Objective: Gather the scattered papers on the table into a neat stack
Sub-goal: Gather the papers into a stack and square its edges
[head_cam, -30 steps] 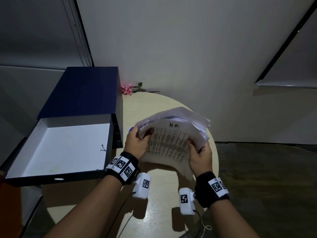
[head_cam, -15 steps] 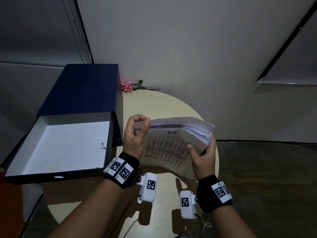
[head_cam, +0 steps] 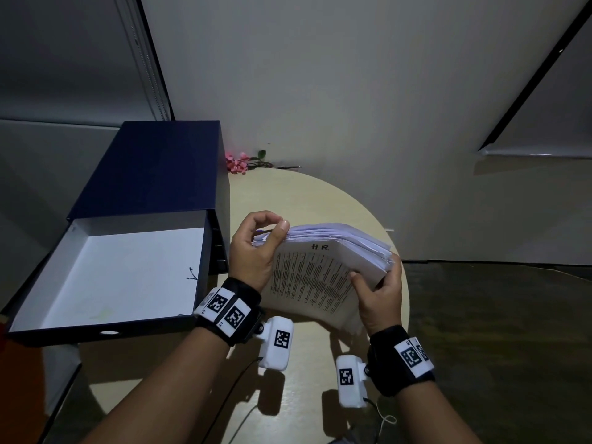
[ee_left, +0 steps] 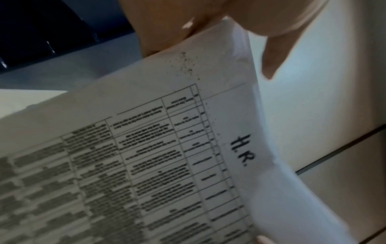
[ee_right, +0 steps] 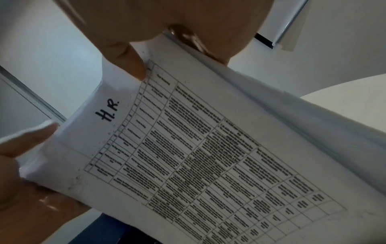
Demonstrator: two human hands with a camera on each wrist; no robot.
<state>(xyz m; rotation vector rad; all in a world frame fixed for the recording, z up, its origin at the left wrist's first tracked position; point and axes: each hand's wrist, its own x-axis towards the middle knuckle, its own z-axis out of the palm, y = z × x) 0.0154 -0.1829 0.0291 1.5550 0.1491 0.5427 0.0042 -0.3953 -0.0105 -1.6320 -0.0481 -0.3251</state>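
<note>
Meanwhile, the round surface (head_cam: 288, 200) lay beneath both hands, and no loose sheet showed on the part of it in view, which suggested the gathering was all but done. Left of the left fingers stood the dark blue box (head_cam: 153, 174), its drawer (head_cam: 112, 277) pulled open toward the person; the drawer's white floor showed nothing but a small dark mark near its right wall, so it held no paper. Between the two hands, raised off the surface with the printed table and the handwritten "H.R." facing the person, was the bundle of papers (head_cam: 320, 267). A second earlier it had been bowed and fanned, its top edges ragged; by this moment the sheets had settled flatter and closer, though their right-hand edges remained stepped, so more squaring looked needed. The left hand (head_cam: 253, 251) had moved from gripping the upper left corner to curling loosely at the top left edge, thumb laid on the front sheet and fingers (ee_left: 167, 29) bent behind it, holding lightly. The right hand (head_cam: 381, 293) had slid lower on the right edge and clasped it, thumb (ee_right: 129, 61) on the printed face and fingers wrapped behind. Far beyond the fingers, a small pink flower sprig (head_cam: 238, 161) lay at the surface's back edge.
</note>
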